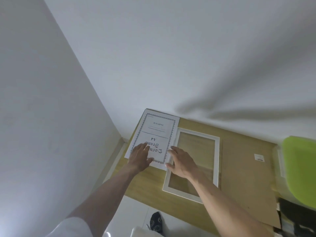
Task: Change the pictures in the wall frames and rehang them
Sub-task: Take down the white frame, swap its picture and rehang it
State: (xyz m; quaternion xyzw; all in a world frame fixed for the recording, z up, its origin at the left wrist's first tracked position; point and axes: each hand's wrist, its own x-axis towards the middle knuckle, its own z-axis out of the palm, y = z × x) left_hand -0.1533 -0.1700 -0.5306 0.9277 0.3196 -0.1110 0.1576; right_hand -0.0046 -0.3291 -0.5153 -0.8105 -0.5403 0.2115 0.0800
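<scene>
The white frame (191, 165) lay flat on the wooden surface (147, 183), off the wall, and it looked empty, for the wood showed through its middle. The printed sheet (154, 137) lay just beside it on the left, up in the corner where two walls met. So the job looked about half done: the frame was down and open, but a picture was not yet put in, the back not yet closed, and nothing was hung up again. The left hand (141, 157) rested flat on the sheet with its fingers (142, 146) spread out straight, holding nothing. The right hand (182, 162) was over the left side of the frame, fingers loose and open, and it gripped nothing; I could not tell if it touched the frame or the sheet's edge. A brown board (246, 177) lay to the right of the frame, maybe its back. The sheet sat close to the wall on the left and far side, so there was little room to slide it that way. A green chair (301, 166) crowded the right end. The near edge was close too, so things could slip off.
</scene>
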